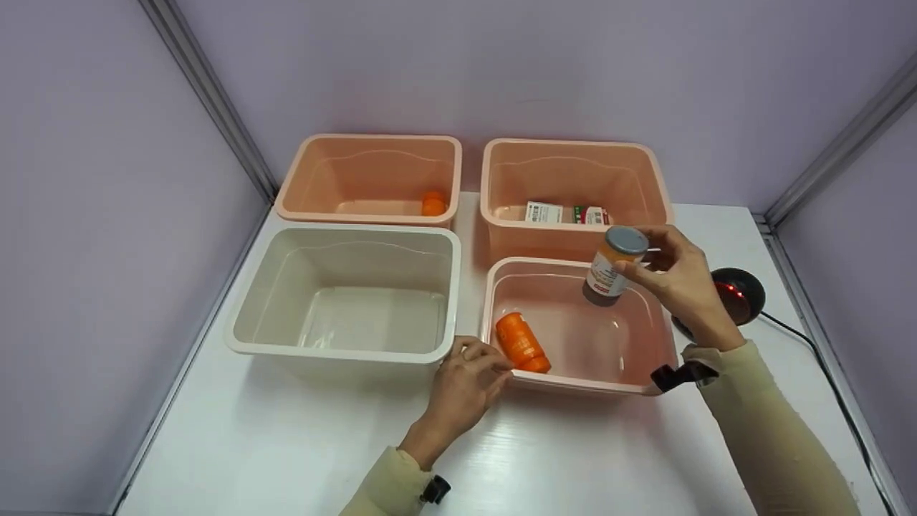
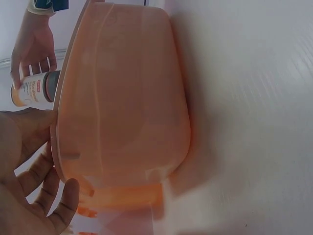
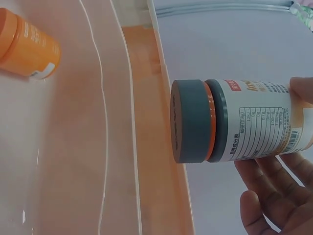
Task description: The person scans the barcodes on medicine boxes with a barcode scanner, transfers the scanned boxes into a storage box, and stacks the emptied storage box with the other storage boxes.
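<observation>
My right hand [image 1: 673,276] holds a supplement bottle [image 1: 605,276] by its base end, upside down above the near right pink bin [image 1: 580,383]. The bottle has a white printed label [image 3: 261,122] and a dark grey cap [image 3: 190,122] that points down. At that bin's near left corner, my left hand [image 1: 469,380] pinches the rim, thumb and fingers at its edge. An orange bottle [image 1: 521,342] lies tilted inside the same bin, against its left side.
A white bin [image 1: 344,351] stands on the left. Behind are two more pink bins; the left one [image 1: 369,140] contains an orange item [image 1: 433,203], the right one [image 1: 573,147] small boxes [image 1: 544,212]. A black device [image 1: 741,294] with red light and cable sits at right.
</observation>
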Demonstrator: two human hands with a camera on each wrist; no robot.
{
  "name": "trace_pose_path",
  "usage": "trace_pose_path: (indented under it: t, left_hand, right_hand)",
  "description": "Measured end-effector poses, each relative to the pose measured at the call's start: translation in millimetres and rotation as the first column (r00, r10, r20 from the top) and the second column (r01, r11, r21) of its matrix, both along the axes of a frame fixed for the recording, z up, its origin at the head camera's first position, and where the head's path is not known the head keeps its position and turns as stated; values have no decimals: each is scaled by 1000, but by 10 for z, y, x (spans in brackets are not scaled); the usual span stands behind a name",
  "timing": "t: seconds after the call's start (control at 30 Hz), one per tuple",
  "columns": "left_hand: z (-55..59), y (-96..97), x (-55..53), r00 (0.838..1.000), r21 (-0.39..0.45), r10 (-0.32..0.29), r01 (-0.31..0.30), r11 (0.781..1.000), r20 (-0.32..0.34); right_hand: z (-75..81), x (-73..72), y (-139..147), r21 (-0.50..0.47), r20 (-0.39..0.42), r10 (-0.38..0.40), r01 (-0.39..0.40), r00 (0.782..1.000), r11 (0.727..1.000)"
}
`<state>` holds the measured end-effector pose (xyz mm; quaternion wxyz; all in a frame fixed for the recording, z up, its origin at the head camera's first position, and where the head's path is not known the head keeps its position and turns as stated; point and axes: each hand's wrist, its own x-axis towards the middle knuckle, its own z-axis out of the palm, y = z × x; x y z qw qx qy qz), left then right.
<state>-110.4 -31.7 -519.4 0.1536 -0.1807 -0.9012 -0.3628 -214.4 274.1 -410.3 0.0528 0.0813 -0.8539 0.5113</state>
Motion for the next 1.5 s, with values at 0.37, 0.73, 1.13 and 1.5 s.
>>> trace_pose_path:
  t: [0.37,0.73,1.13,1.5]
  left_hand:
    - [-3,0,-6,1000,-20,-13,13,1000,-16]
    - [-13,11,1,1000,-17,-8,7,1000,-23]
    - [-13,20,20,1000,0,-9,9,1000,-23]
    - [-19,29,21,1000,12,-13,13,1000,-21]
  right_hand:
    - [-28,-87,-217,-39,-17,57,-58,998,998]
    - [-1,-188,-425,-52,-42,93,-95,995,994]
    - [31,-337,-646,-62,-42,140,-142,989,988]
    - [50,-486,-820,-72,7,123,-122,992,990]
